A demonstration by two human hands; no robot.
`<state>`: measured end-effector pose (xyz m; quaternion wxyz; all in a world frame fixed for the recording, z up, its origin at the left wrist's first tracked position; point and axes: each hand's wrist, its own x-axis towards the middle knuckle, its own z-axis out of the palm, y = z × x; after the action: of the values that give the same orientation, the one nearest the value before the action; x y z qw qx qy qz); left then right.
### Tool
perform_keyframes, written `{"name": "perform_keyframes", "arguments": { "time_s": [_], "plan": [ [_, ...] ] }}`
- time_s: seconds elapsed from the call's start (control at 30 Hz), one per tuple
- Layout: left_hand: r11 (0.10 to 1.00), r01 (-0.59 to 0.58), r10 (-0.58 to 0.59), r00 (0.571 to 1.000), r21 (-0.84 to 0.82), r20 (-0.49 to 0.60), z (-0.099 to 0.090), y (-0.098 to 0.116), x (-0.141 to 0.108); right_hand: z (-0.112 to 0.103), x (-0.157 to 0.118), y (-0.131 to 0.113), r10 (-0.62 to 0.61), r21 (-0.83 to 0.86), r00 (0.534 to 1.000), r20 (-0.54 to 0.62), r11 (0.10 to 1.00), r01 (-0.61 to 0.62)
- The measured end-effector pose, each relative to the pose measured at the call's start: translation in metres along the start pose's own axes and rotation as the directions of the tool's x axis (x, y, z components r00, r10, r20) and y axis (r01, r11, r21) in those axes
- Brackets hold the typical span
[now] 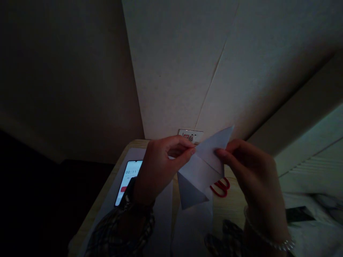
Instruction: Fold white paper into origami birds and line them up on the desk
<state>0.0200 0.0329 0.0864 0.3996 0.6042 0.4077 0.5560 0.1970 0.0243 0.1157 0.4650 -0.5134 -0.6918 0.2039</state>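
Observation:
A folded sheet of white paper (200,171) is held up above the table, its upper point tilted to the right and a folded flap hanging at its lower left. My left hand (164,166) pinches its upper left edge between thumb and index finger. On the right side, my right hand (249,169) grips the upper flap between thumb and fingers. Both hands are closed on the same paper. Beneath it, more white paper (193,228) lies on the wooden table (223,210).
A lit phone (130,178) showing a timer lies left of my left hand, on white paper. Red scissor handles (222,187) show behind the folded paper. A wall socket (197,135) is just past the table's far edge. A dark object (300,214) lies at the right.

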Motion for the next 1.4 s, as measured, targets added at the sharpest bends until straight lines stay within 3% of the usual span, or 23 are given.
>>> {"name": "perform_keyframes", "arguments": {
  "time_s": [0.2, 0.4, 0.63, 1.27, 1.4],
  "plan": [
    [0.999, 0.032, -0.036, 0.994, -0.035, -0.105, -0.0019, 0.0018, 0.0008, -0.0008, 0.0008, 0.0001, 0.019, -0.013, 0.999, 0.043, 1.000, -0.019],
    [0.996, 0.050, -0.058, 0.994, -0.076, -0.098, -0.0017, 0.0021, 0.0013, -0.0009, -0.0007, -0.0019, 0.019, -0.034, 1.000, 0.013, 0.999, -0.018],
    [0.994, 0.034, -0.049, 0.988, -0.102, -0.143, -0.0033, -0.0012, 0.0022, -0.0035, 0.0021, 0.0030, -0.011, -0.041, 0.991, 0.132, 0.999, 0.016],
    [0.994, 0.058, -0.072, 0.985, -0.096, -0.154, -0.0061, 0.0024, 0.0021, -0.0040, -0.0001, 0.0022, -0.010, -0.078, 0.996, 0.084, 0.997, 0.017],
    [0.994, 0.060, -0.076, 0.981, -0.094, -0.178, -0.0062, 0.0018, 0.0020, -0.0039, 0.0011, 0.0008, 0.001, -0.055, 0.992, 0.127, 0.998, 0.006]
  ]
}}
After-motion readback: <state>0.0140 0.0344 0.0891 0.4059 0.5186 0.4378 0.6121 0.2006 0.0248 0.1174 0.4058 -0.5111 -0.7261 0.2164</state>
